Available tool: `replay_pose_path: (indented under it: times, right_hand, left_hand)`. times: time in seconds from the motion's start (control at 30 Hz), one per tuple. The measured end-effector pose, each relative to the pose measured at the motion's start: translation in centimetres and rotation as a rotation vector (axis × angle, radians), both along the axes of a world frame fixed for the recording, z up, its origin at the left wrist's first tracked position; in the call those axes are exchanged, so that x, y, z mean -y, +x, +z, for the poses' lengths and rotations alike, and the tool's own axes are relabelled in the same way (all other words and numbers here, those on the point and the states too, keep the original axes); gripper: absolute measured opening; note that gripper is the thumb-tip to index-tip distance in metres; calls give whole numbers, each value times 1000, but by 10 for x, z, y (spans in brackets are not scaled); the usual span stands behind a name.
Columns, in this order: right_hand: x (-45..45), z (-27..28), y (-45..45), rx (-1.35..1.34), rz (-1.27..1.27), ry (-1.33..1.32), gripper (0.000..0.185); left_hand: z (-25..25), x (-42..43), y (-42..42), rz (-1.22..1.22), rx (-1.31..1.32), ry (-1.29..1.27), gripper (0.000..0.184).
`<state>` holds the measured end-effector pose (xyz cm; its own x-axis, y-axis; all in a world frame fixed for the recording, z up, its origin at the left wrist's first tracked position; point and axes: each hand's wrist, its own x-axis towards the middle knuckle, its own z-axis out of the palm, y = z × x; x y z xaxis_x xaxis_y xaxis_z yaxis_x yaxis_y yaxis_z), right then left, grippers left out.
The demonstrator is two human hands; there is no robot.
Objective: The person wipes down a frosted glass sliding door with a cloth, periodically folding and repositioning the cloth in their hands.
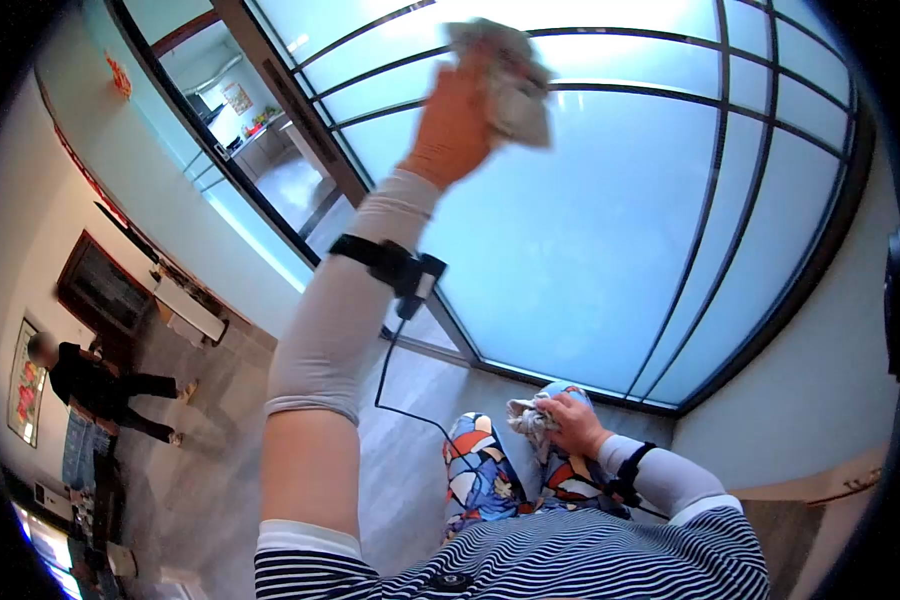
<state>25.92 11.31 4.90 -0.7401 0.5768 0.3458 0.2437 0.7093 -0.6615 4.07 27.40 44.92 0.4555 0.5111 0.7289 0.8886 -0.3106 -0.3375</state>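
My left grip [453,122] was up high at the end of an outstretched arm, fingers clasped on a crumpled cloth [522,92] at the big frosted glass [570,230]; the blur kept me from telling whether cloth and pane touched. This cloth lay to the right of my knuckles, its longer run slanting from upper left down to lower right, across the line of my forearm rather than along it, with a loose flap reaching past the grip. The dark bars [660,92] of the pane passed behind it, and the broad plain part of the glass spread below and to the right. Of my two arms, the left was by far the nearer to the upper glass. My right grip [578,427] was low, over my patterned trousers [473,462], gathered tight around a second cloth [530,415], a smaller bunched wad that stuck out to the left of the fingers, just above one knee or resting on it, I could not tell which. The two cloths were well apart, one high at the pane, the other down at my lap.
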Motion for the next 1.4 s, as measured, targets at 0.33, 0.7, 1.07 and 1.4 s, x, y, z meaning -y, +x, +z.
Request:
replay_pose_path:
  times: [0.33,0.7,1.07,1.4]
  right_hand:
    - [-9,-13,3,-33,-12,41,56]
    - [-4,-8,-1,-40,8,42,56]
    - [-3,-13,10,-63,-82,104,56]
    - [-8,-11,12,-49,-38,47,59]
  left_hand:
    - [80,-54,-140,222,1181,-106,57]
    - [11,-9,150,-206,-350,379,49]
    - [39,-22,2,-224,-22,230,70]
    - [-13,-35,5,-537,485,299,77]
